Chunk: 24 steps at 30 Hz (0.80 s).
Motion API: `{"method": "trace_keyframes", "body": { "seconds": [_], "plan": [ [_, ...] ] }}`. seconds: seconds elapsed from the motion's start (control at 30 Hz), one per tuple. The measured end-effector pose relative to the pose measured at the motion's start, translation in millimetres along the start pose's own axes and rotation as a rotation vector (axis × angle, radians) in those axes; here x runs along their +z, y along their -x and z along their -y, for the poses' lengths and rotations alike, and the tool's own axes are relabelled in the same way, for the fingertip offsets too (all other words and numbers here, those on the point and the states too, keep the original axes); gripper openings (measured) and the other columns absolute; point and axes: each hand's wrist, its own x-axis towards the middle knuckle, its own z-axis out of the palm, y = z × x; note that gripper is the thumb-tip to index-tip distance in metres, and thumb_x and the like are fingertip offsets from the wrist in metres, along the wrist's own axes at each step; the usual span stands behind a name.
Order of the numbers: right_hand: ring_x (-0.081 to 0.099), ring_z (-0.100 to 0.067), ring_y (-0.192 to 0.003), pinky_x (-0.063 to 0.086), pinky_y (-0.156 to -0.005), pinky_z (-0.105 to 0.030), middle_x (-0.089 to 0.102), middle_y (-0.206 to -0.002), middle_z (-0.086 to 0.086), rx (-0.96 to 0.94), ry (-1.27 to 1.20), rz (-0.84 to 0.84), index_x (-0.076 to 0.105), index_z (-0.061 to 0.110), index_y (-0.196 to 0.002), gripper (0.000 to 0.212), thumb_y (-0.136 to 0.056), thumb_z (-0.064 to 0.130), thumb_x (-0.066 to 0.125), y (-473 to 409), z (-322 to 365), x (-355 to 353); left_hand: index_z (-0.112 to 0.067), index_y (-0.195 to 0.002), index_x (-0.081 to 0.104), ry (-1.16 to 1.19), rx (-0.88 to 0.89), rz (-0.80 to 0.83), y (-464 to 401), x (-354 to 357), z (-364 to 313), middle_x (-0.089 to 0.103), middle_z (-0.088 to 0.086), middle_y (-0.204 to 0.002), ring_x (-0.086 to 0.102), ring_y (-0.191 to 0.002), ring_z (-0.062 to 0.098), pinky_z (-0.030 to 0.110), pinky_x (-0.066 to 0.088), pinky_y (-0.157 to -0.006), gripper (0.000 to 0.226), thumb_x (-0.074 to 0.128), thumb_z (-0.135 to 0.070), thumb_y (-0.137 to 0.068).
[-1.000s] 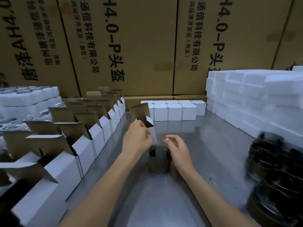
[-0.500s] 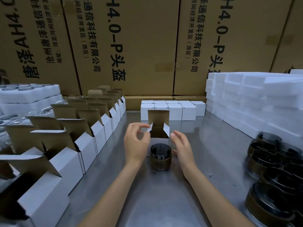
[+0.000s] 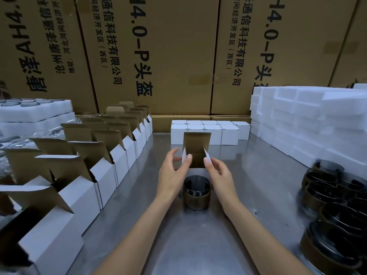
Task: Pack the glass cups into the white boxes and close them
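Tall brown cartons (image 3: 168, 56) printed with dark characters are standing as a wall behind a grey metal tabletop (image 3: 198, 245) that is reflecting soft light, while white foam blocks (image 3: 309, 124) are stacking up along its right side.

Packing warehouse: stacked shipping cartons (image 3: 158, 56), rows of white boxes (image 3: 111, 165).
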Motion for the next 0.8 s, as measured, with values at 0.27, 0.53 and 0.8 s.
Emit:
{"method": "trace_keyframes", "body": {
  "seconds": [0.27, 0.53, 0.8],
  "plan": [
    [0.055, -0.018, -0.101, 0.046, -0.098, -0.046, 0.058, -0.094, 0.005, 0.093, 0.032, -0.073, 0.053, 0.029, -0.088, 0.027, -0.102, 0.03, 0.03, -6, -4, 1, -0.043, -0.115, 0.04, -0.057, 0.077, 0.048, -9, -11, 7, 0.054, -0.001, -0.116, 0.055, -0.105, 0.022, 0.046, 0.048, -0.093, 0.028, 0.036, -0.022, -0.098],
    [0.06, -0.019, -0.1, 0.047, -0.095, -0.047, 0.065, -0.094, 0.003, 0.112, 0.003, -0.073, 0.058, 0.024, -0.085, 0.03, -0.099, 0.024, 0.032, -6, -2, 1, -0.027, -0.115, 0.065, 0.16, -0.015, 0.174, -28, -11, 5, 0.059, -0.003, -0.123, 0.05, -0.108, 0.006, 0.028, 0.043, -0.088, 0.045, 0.036, -0.005, -0.09],
    [0.061, -0.018, -0.102, 0.05, -0.083, -0.039, 0.066, -0.095, 0.004, 0.141, -0.063, -0.048, 0.06, 0.024, -0.087, 0.028, -0.098, 0.021, 0.034, -8, 0, -1, -0.025, -0.111, 0.065, 0.266, -0.105, 0.161, -33, -10, 3, 0.059, 0.001, -0.118, 0.052, -0.103, 0.009, 0.023, 0.045, -0.083, 0.048, 0.034, 0.001, -0.087]
  ]
}}
